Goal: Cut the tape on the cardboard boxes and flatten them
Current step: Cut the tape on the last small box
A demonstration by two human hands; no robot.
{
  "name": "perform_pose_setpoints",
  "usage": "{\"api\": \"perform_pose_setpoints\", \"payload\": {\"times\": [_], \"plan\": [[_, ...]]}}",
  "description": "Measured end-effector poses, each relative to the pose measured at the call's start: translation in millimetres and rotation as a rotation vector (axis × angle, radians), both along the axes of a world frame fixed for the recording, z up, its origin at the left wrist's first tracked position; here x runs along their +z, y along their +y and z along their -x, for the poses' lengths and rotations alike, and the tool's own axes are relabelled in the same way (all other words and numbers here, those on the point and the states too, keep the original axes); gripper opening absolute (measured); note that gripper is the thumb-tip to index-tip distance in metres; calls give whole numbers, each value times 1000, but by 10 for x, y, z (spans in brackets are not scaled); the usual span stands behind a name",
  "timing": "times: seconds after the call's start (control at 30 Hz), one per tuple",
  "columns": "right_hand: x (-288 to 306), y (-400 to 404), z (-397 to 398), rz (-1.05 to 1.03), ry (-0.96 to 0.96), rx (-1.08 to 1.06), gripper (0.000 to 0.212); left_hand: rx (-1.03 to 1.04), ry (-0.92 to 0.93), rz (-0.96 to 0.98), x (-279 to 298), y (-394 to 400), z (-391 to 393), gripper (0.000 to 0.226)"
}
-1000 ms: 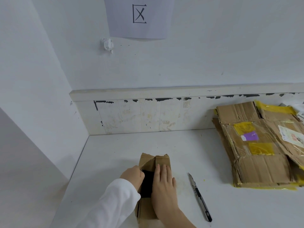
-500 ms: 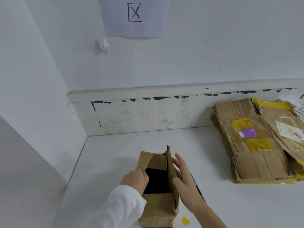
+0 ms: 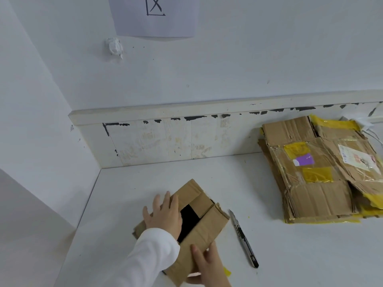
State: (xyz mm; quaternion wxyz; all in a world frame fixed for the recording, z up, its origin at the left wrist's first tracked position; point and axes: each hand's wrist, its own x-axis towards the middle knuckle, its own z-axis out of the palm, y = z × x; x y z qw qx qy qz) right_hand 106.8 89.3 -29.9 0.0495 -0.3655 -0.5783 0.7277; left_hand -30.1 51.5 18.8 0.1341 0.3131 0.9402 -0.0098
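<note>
Left hand, fingers spread straight, presses flat on cardboard box; right hand grips the box's near edge, thumb on top, on tabletop.

This looks like a plain workroom or packing corner, though the narrow view makes that hard to confirm. A white table sits in a corner of bare white walls, with a scuffed baseboard and a marked paper sheet above. A stack of flattened cardboard lies at the surface's far right edge, with a utility knife near the middle.
</note>
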Motion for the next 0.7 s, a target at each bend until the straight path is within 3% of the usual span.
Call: {"api": "perform_pose_setpoints", "payload": {"times": [0.13, 0.2, 0.27, 0.3, 0.4, 0.47, 0.53, 0.6, 0.7], "plan": [[115, -107, 148, 69, -25, 75, 26, 15, -89, 13, -97, 153, -95, 99], [106, 28, 81, -29, -39, 280, 31, -39, -34, -2, -165, 107, -55, 110], [13, 287, -92, -153, -74, 467, 15, -141, 26, -29, -214, 7, 40, 114], [-48, 448, -163, -225, -136, 450, 14, -210, 47, -24, -236, -52, 88, 115], [-298, 946, -276, -650, -459, 99, 11, -400, 40, -7, -216, -201, 228, 115], [-397, 1155, -272, -910, -693, 67, 27, -496, 73, -40, -152, -248, 294, 116], [-507, 1250, -225, -968, -804, 151, 42, -583, 153, -49, -84, -253, 332, 114], [-529, 1301, -152, -950, -832, 184, 38, -619, 105, -98, -57, -257, 333, 103], [-576, 1325, -42, -931, -818, 208, 24, -405, -54, -391, -142, -302, 323, 90]]}}
